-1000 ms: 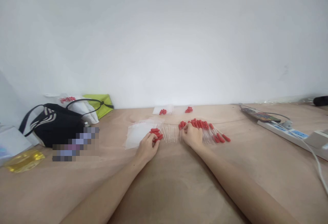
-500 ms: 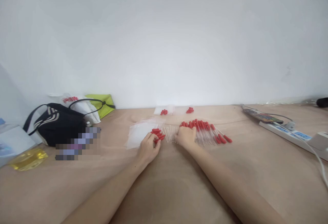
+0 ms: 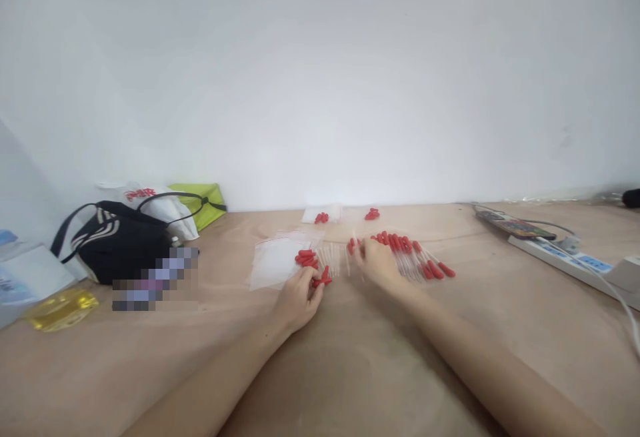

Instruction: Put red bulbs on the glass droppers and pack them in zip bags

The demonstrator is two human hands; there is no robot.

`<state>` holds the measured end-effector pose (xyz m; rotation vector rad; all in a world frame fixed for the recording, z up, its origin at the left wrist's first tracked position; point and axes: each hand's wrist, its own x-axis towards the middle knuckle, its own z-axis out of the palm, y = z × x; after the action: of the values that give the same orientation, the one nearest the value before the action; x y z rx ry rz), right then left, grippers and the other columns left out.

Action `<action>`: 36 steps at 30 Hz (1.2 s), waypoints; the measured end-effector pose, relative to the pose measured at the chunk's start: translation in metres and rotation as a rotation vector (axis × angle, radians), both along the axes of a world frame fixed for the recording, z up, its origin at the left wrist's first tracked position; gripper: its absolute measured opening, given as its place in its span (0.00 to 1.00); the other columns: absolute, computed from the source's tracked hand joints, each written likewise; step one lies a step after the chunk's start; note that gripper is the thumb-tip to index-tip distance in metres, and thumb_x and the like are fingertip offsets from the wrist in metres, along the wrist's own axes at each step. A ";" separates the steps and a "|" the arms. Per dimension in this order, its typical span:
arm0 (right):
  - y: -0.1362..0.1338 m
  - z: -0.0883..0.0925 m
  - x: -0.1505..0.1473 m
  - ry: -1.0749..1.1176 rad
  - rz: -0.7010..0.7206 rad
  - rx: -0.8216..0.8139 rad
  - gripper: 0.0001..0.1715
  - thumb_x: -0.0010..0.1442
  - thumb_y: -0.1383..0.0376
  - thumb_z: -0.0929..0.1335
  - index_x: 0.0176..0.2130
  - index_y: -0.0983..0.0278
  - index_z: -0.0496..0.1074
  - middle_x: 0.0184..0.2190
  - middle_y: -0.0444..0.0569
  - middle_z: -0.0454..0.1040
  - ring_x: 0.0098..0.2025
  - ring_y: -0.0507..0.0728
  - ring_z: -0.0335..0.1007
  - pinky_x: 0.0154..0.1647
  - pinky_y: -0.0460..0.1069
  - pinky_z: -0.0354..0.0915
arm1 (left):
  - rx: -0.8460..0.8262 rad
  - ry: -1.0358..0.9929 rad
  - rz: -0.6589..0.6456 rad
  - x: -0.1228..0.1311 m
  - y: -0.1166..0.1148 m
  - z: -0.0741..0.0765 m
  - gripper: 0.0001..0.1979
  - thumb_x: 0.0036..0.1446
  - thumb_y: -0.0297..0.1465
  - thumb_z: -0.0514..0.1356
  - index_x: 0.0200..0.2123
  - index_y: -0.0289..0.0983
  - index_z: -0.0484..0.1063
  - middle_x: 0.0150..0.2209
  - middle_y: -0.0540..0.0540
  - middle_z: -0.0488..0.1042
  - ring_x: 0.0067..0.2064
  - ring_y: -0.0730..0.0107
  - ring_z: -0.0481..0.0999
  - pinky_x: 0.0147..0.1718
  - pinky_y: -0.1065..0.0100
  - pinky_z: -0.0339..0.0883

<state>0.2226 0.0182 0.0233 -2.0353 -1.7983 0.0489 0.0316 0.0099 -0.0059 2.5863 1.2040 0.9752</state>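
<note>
Rests left hand (image 3: 300, 300) at loose red pieces (image 3: 323, 277) near white sticks (image 3: 329, 260), right hand (image 3: 375, 262) at red-tipped sticks (image 3: 406, 245) (cannot tell either grip, pinching or spread); could scatter the sticks by brushing against them.

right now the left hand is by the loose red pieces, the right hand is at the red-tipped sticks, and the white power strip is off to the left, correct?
No: the white power strip is off to the right, as the head view shows. The left hand is by the loose red pieces and the right hand is at the red-tipped sticks.
</note>
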 end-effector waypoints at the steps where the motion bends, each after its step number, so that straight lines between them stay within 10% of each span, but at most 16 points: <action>1: -0.009 -0.005 0.011 0.016 0.036 0.033 0.15 0.58 0.63 0.55 0.34 0.66 0.67 0.32 0.53 0.73 0.34 0.55 0.68 0.33 0.48 0.55 | -0.017 0.005 -0.037 0.003 -0.004 0.000 0.04 0.54 0.26 0.50 0.34 0.37 0.62 0.31 0.47 0.67 0.32 0.67 0.68 0.31 0.67 0.64; 9: -0.069 -0.041 0.059 0.191 0.471 0.299 0.08 0.58 0.65 0.58 0.30 0.63 0.63 0.25 0.46 0.70 0.27 0.53 0.65 0.31 0.48 0.55 | -0.153 -0.009 -0.205 0.026 -0.026 0.006 0.09 0.58 0.27 0.48 0.37 0.36 0.67 0.33 0.46 0.66 0.33 0.71 0.67 0.32 0.70 0.62; 36: -0.075 -0.032 0.045 0.052 0.687 0.263 0.13 0.60 0.65 0.58 0.34 0.61 0.69 0.27 0.45 0.71 0.27 0.50 0.62 0.33 0.48 0.47 | -0.276 -0.051 -0.295 0.026 -0.029 0.007 0.09 0.56 0.30 0.51 0.30 0.35 0.71 0.27 0.49 0.71 0.28 0.73 0.68 0.28 0.74 0.59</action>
<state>0.2681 -0.0570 -0.0085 -1.1623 -2.2455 0.0599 0.0572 -0.0190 0.0011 2.4122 0.8438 0.7512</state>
